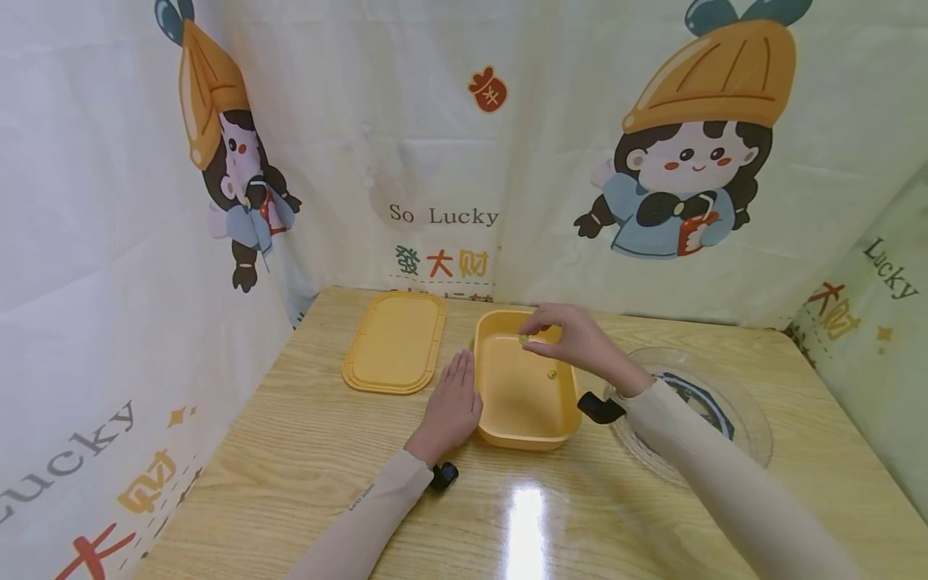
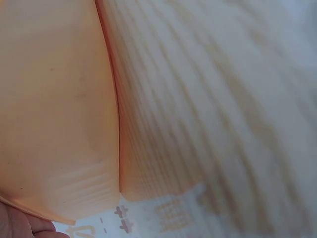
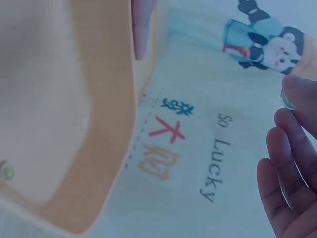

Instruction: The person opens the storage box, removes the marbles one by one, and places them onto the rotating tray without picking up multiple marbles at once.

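A yellow plastic box stands on the table. Above its far part my right hand pinches a green glass marble between thumb and index finger, the other fingers loosely bent. A second green marble lies on the box floor toward the right; the right wrist view shows it low at the left. Along the outside of the box's left wall rests my left hand, its fingers straight. In the left wrist view, fingertips show at the box's edge in the lower left corner.
A yellow lid lies flat to the left of the box. At the right, partly under the right forearm, is a round clear plate with a dark-patterned thing in it. Printed curtains hang behind the wooden table.
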Available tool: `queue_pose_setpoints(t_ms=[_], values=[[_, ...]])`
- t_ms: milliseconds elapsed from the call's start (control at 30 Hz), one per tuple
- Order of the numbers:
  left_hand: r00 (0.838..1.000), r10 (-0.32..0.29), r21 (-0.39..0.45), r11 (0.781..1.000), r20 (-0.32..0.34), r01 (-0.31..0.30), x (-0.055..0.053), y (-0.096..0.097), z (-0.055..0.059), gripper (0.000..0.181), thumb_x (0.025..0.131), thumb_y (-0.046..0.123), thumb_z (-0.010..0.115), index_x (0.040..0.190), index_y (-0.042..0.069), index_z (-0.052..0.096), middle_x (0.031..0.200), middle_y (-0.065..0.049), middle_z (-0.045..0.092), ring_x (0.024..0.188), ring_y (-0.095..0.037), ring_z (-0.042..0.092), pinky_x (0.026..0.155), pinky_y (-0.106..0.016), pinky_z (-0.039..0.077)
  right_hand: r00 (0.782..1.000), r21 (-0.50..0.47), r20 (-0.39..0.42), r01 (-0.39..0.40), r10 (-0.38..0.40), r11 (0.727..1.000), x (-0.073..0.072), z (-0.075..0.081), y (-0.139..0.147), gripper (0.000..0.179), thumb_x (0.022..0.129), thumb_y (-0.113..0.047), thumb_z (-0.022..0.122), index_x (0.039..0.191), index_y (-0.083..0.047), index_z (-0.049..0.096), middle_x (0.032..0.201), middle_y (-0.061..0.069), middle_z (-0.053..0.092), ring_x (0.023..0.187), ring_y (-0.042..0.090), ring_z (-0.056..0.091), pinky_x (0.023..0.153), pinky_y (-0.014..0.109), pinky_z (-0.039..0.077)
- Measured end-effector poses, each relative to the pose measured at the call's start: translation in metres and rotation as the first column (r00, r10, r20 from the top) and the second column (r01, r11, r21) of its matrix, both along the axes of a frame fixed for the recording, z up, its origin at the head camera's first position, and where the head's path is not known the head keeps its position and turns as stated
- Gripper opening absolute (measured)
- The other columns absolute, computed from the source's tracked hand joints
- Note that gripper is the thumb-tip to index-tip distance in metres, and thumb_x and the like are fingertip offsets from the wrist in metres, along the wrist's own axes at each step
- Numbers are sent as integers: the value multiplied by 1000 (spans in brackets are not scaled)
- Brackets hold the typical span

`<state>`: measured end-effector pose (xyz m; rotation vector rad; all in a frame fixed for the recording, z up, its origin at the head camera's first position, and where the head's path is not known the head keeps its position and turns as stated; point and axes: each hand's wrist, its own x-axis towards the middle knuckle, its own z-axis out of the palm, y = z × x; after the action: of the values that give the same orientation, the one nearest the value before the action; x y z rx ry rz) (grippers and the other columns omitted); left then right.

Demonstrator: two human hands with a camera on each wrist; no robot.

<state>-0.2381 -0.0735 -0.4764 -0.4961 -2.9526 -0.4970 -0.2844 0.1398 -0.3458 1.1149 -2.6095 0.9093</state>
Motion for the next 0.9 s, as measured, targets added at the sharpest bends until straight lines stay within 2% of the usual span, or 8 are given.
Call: queue_pose_setpoints(t_ms=[133, 300, 433, 533, 600, 767, 900], values=[[1000, 2, 3, 1000, 4, -2, 0, 0, -1, 60, 99, 20, 36, 148, -7, 14, 155, -22, 18, 146, -32, 16, 118, -43, 17, 998, -19, -54, 37, -38, 999, 13, 2, 22, 18, 74, -11, 78, 92, -9, 74, 88, 0, 70, 78, 11, 59, 72, 27, 53], [1000, -1, 4, 1000, 1, 1, 0, 0, -1, 60, 99, 19, 37, 147, -8, 15, 155, -22, 18, 146, -32, 16, 118, -44, 17, 988, -25, -71, 135, -136, 991, 28, 3, 56, 18, 75, -9, 77, 93, -11, 74, 89, -2, 70, 81, 5, 56, 73, 17, 50], [1000, -5, 8, 1000, 2, 5, 0, 0, -1, 60, 99, 19, 37, 147, -8, 15, 155, -22, 17, 146, -32, 15, 118, -44, 17, 974, -31, -80, 209, -211, 977, 37, 1, 88, 18, 76, -7, 76, 93, -11, 73, 92, 0, 70, 83, 1, 57, 75, 8, 46], [1000, -4, 6, 1000, 7, 4, 0, 0, 0, 60, 99, 19, 37, 147, -8, 14, 156, -22, 16, 146, -32, 15, 118, -44, 17, 958, -37, -94, 268, -270, 963, 43, -2, 112, 18, 77, -9, 75, 95, -13, 73, 93, 0, 70, 83, -7, 55, 75, 5, 42], [1000, -4, 3, 1000, 10, 3, 0, 0, 0, 60, 99, 19, 37, 147, -8, 14, 156, -22, 16, 146, -32, 14, 118, -44, 17, 946, -41, -96, 308, -310, 951, 47, -5, 126, 18, 78, -11, 75, 96, -15, 73, 94, -5, 68, 84, -14, 52, 76, 5, 40], [1000, 0, 11, 1000, 17, 0, 0, 0, -1, 60, 99, 19, 37, 148, -7, 14, 156, -21, 15, 146, -31, 14, 119, -44, 17, 925, -85, -83, 363, -370, 928, 55, -14, 158, 19, 78, -11, 75, 96, -14, 73, 94, -31, 58, 85, -19, 49, 76, 2, 36], [1000, 1, 15, 1000, 21, -1, 0, 1, -1, 61, 99, 20, 38, 148, -6, 14, 156, -21, 15, 146, -31, 14, 119, -43, 16, 915, -128, -28, 397, -403, 909, 61, -26, 180, 19, 78, -7, 74, 97, -10, 73, 94, -39, 54, 84, -20, 49, 74, 0, 36]])
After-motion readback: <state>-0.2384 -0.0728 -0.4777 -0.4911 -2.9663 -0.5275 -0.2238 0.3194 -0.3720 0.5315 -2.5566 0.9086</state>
